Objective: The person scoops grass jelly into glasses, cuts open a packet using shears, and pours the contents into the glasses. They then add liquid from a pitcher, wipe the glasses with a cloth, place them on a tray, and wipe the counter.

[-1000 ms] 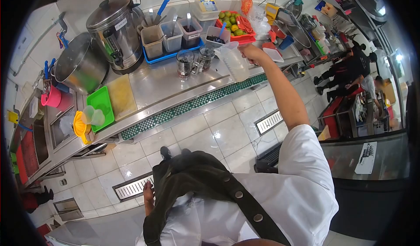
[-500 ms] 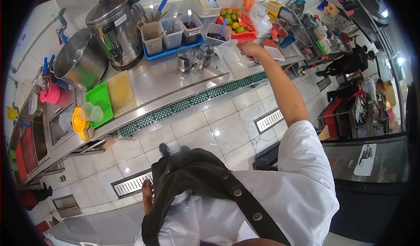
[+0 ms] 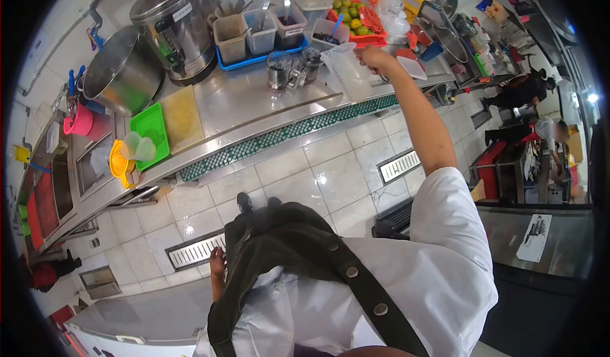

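My right hand (image 3: 376, 60) is closed around the handle of a translucent plastic measuring jug (image 3: 349, 76), held tilted over the front edge of the steel counter (image 3: 241, 106). The jug looks empty or nearly so. Just left of it, two clear glass mugs (image 3: 279, 72) stand side by side on the counter, apart from the jug. Down beside the dark apron (image 3: 286, 230) hangs my left hand (image 3: 218, 265), its fingers loosely bent and touching nothing on the counter. I see nothing in it, though the apron partly hides it.
Behind the mugs, a blue tray (image 3: 251, 61) carries plastic tubs with utensils. A red basket (image 3: 375, 39) holds green fruit. Leftward are a steel urn (image 3: 181, 39), a large pot (image 3: 121, 71), a cutting board (image 3: 182, 119) and a green tray (image 3: 150, 128). Other people stand at far right.
The whole view has shifted slightly, with the counter now higher and further right. My right hand and the jug keep about the same place beside the mugs.
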The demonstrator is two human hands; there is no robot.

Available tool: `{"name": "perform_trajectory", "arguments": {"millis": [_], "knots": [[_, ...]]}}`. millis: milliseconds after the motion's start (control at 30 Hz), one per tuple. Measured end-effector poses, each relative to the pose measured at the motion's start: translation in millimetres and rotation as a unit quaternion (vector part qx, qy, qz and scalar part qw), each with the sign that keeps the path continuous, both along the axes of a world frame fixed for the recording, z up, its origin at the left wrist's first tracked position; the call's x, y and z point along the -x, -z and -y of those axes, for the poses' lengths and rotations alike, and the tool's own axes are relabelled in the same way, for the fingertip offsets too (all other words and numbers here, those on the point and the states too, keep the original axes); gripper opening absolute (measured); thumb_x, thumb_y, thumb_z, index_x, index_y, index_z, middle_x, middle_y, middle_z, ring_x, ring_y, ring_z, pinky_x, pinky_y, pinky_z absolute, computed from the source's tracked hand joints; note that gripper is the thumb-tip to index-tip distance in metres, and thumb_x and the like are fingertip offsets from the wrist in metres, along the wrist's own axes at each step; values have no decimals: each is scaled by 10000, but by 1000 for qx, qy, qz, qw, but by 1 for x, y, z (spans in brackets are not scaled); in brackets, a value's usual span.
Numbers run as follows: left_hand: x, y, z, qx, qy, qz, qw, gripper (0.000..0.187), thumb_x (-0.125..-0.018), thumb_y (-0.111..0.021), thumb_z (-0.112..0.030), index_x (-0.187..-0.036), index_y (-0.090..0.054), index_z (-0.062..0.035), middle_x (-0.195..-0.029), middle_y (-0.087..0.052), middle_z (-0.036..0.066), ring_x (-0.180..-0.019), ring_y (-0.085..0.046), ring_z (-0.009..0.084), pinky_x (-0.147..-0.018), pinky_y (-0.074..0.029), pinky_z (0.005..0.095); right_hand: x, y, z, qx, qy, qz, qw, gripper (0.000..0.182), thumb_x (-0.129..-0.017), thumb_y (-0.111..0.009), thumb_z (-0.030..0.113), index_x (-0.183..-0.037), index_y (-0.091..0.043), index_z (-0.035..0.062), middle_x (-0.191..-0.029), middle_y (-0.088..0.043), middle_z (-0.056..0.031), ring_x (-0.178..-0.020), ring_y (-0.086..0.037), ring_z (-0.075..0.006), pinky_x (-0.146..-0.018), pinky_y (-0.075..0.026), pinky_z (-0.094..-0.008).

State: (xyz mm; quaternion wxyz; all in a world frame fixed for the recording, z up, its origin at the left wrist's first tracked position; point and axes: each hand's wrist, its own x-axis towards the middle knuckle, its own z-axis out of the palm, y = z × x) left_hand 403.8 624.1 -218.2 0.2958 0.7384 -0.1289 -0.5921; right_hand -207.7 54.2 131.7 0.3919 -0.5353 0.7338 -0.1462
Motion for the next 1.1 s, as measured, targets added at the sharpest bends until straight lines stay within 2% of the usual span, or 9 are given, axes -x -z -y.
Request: {"name": "perform_trajectory", "arguments": {"millis": [333,400,500,633,700,800,867,1000,1100], "knots": [[-6,17,-21,55,-6,-27,998,632,-940,-655,-415,-1414,-447,-54,-957,-610,12,-696,-598,107,-464,-392,256,-17,0,-27,59,-14,42,997,393,-987,-529,461,-990,-619,78,-724,-505,5,-485,-394,-86,-408,-316,-270],[-3,13,-26,63,-2,-28,998,612,-958,-639,-367,-1419,-434,-21,-1043,-650,50,-791,-642,144,-581,-503,286,-29,3,-37,87,-20,41,995,378,-993,-534,419,-1001,-654,60,-703,-539,-2,-558,-457,-101,-456,-363,-288],[-15,66,-41,118,-6,-93,989,585,-1013,-567,-357,-1398,-431,62,-1244,-646,145,-1074,-639,220,-903,-513,316,-55,-10,-58,136,-29,18,990,368,-1000,-537,385,-993,-680,46,-709,-576,-16,-634,-514,-116,-554,-416,-296],[-1,16,-4,72,1,0,997,564,-1025,-543,-379,-1385,-493,53,-1213,-663,119,-1120,-607,193,-959,-481,327,-82,-9,-50,164,-76,-24,983,423,-1009,-533,381,-917,-685,-3,-748,-625,-70,-702,-577,-160,-680,-458,-330],[-5,-8,15,90,3,-65,994,539,-1023,-541,-395,-1342,-549,40,-1218,-660,104,-1126,-597,185,-974,-467,320,-97,-7,-45,170,-101,-29,980,447,-1010,-531,379,-886,-679,-24,-745,-635,-90,-716,-593,-179,-708,-469,-348],[-13,-2,16,73,-67,-162,982,511,-1020,-531,-424,-1270,-625,11,-1221,-656,87,-1126,-589,180,-982,-456,310,-121,-15,-43,127,-96,-64,985,441,-1008,-531,386,-881,-679,-10,-732,-630,-83,-698,-589,-175,-673,-463,-343],[-25,-7,16,43,-97,-217,970,532,-1020,-523,-445,-1278,-620,10,-1231,-650,91,-1133,-587,184,-989,-454,313,-130,-15,-39,107,-93,-71,987,433,-999,-524,434,-930,-672,33,-718,-570,-26,-569,-483,-112,-492,-369,-286],[-63,8,-5,35,-103,-203,973,638,-999,-495,-554,-1331,-592,-18,-1327,-595,113,-1230,-529,208,-1022,-442,368,-148,-19,-34,88,-66,-117,987,441,-993,-520,455,-944,-661,40,-708,-542,-13,-501,-430,-90,-387,-305,-267],[-94,11,-20,-41,-55,-117,991,712,-943,-531,-629,-1354,-588,-51,-1437,-527,134,-1355,-434,229,-1101,-328,442,-159,-21,-35,93,-69,-128,985,441,-996,-523,432,-914,-653,19,-647,-548,-44,-438,-443,-126,-370,-305,-299]]}}
